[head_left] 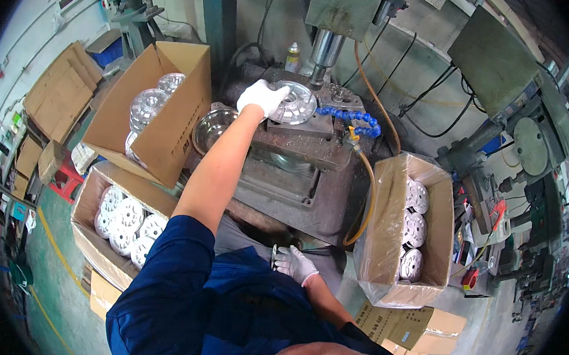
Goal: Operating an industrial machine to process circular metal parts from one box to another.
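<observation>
Facing upward, round disc [296,103], left fingers [278,96] gripping

One left hand [261,98] and one right hand [295,264]: two hands. One held metal disc [295,106]. At least three discs [148,107] in the upper-left carton [186,98], at least five in the lower-left carton [84,211], three plainly visible in the right carton [383,230] (deeper layers cannot be counted): three cartons with discs. One shiny dish [210,131]. One spray can [293,58].
</observation>
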A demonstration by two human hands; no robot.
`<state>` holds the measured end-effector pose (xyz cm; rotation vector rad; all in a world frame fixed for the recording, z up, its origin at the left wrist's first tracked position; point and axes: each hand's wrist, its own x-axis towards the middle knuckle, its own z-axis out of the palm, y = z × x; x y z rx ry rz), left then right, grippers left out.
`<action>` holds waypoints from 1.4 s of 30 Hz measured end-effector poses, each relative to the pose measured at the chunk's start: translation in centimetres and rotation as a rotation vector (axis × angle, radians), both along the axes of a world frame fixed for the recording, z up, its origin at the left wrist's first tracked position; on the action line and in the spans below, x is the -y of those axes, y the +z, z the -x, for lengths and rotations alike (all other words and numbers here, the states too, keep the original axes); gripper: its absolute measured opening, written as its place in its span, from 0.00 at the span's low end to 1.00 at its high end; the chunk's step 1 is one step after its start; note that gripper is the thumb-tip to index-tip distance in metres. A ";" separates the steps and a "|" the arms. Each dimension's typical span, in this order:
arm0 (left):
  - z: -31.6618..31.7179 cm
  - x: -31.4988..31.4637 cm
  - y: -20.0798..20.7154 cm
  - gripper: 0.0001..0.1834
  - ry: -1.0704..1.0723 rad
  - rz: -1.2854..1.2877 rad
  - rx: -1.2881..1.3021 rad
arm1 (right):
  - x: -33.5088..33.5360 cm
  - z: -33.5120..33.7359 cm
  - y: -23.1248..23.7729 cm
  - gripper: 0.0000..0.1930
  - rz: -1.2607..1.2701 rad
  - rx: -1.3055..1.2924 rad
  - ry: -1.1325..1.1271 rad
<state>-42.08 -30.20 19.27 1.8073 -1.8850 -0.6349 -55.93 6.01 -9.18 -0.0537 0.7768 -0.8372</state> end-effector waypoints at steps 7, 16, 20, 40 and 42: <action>0.1 -0.8 1.0 0.45 -0.021 0.004 -0.019 | -0.2 0.2 -0.2 0.24 0.008 0.067 0.003; 0.0 -1.1 1.8 0.44 -0.033 -0.038 -0.036 | 0.0 0.3 0.0 0.24 -0.013 0.057 -0.002; 0.1 -0.4 0.5 0.40 -0.001 0.018 0.004 | -0.1 0.3 -0.3 0.24 -0.016 0.081 -0.008; -0.1 -0.2 0.5 0.43 -0.041 0.032 -0.026 | -0.1 0.0 0.3 0.22 -0.006 0.040 -0.040; -0.1 -0.6 0.9 0.43 -0.054 0.037 -0.032 | -0.1 0.0 0.7 0.22 0.000 0.080 -0.041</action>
